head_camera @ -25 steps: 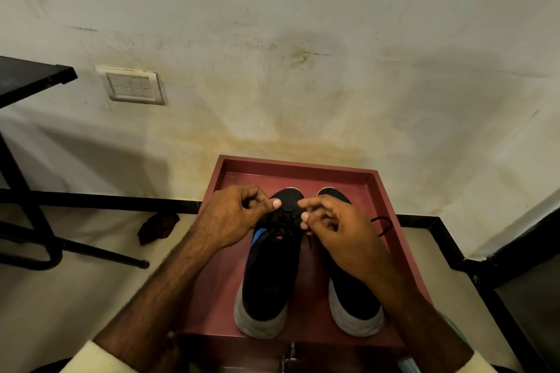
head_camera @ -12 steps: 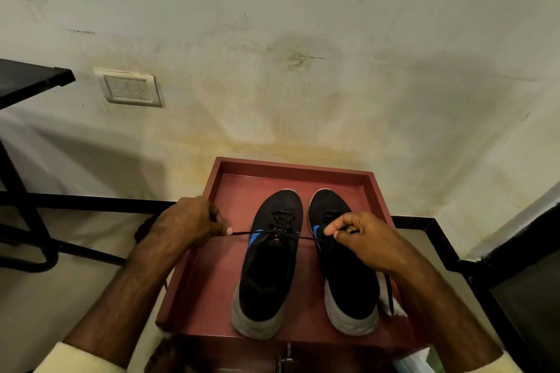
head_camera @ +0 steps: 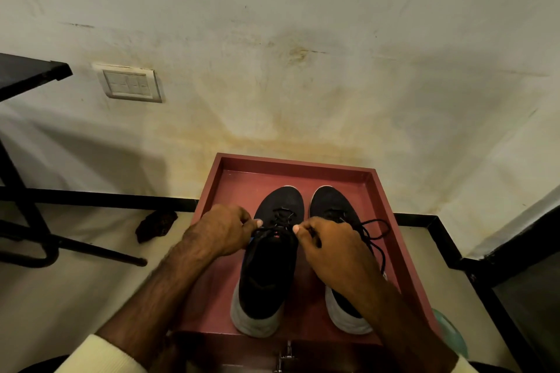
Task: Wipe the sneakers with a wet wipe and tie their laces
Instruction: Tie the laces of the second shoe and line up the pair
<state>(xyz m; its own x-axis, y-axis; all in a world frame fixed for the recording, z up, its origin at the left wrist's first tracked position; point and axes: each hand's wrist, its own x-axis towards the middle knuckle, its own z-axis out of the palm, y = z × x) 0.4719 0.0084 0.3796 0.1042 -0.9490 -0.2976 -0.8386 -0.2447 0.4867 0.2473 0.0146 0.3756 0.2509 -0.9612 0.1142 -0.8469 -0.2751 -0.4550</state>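
Dark-red tray (head_camera: 382, 209) sits against the stained wall, both black sneakers inside, toes toward the wall. Left to right: crumpled dark scrap (head_camera: 156, 224) on the floor beside the tray. My left hand (head_camera: 222, 228), fingers pinched closed on a lace end at the left sneaker (head_camera: 269, 260). Laces (head_camera: 280, 218) cross over that sneaker's tongue between my hands. My right hand (head_camera: 331, 247), fingers closed on the other lace end, covers part of the right sneaker (head_camera: 328, 201). Loose lace loop (head_camera: 377, 233) lies right of that hand.
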